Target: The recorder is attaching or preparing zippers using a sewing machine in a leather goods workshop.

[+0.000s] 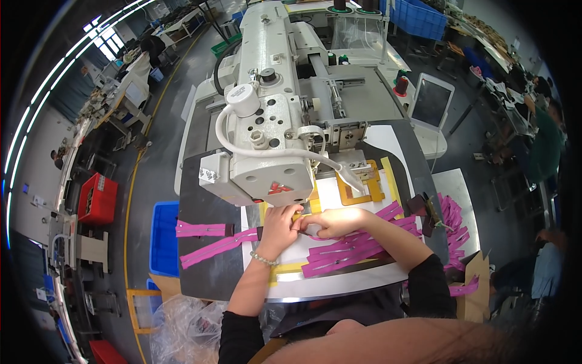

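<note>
Just in front of the head of a large light-grey sewing machine (267,127), my two hands meet. My left hand (280,230) has its fingers closed near a yellow edge under the machine head; whatever it grips is hidden. Fingertips of my right hand (336,223) pinch beside the left thumb, on something too small to make out. Magenta zippers with dark end pieces lie to the left, one the upper zipper (203,230), the other the lower zipper (218,247), its end by my left wrist. Under my right forearm several more magenta zippers (339,258) are spread over the white work plate (351,287).
A yellow template frame (370,189) sits right of the machine head. Further right are a pile of magenta zippers (451,227), a cardboard box (476,285) and a screen (431,100). A blue bin (163,239) stands left of the table. Other people are at the right edge.
</note>
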{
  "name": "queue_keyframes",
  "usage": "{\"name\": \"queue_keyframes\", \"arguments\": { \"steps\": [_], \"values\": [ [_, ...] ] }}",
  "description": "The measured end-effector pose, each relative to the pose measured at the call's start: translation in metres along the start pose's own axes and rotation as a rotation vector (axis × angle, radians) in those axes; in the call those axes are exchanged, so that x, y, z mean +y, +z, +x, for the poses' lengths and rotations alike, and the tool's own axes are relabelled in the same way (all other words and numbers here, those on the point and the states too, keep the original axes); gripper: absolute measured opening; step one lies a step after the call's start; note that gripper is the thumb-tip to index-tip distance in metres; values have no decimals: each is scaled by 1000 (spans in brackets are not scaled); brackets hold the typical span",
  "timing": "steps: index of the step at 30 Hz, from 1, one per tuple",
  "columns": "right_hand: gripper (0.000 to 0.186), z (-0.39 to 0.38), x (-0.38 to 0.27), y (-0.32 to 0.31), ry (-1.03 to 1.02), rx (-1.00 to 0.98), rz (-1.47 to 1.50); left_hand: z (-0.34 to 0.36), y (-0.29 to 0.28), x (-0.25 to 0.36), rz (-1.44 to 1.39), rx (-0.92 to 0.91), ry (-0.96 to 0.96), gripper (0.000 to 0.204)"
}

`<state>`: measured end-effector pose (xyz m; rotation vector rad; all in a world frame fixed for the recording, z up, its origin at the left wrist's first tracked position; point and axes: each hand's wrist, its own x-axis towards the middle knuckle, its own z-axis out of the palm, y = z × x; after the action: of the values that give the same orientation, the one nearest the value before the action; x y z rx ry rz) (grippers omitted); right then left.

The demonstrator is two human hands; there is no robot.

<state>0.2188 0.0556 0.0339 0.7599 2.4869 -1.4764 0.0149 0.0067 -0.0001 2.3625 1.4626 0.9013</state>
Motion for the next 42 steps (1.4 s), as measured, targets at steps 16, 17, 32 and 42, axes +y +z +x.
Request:
{"name": "queue_keyframes", "arguments": {
  "steps": [16,17,32,42],
  "values": [
    [23,-10,-20,1,108,111,-256,-4,0,-2,68,26,4,18],
    [23,-11,-15,4,104,239,-279,-3,1,0,70,27,2,18],
    [44,-14,-6,19,-64,875,-643,-2,4,5,132,103,47,44],
    [55,-26,-49,25,9,397,104,-8,-19,-4,-87,169,70,22]
  ]
}}
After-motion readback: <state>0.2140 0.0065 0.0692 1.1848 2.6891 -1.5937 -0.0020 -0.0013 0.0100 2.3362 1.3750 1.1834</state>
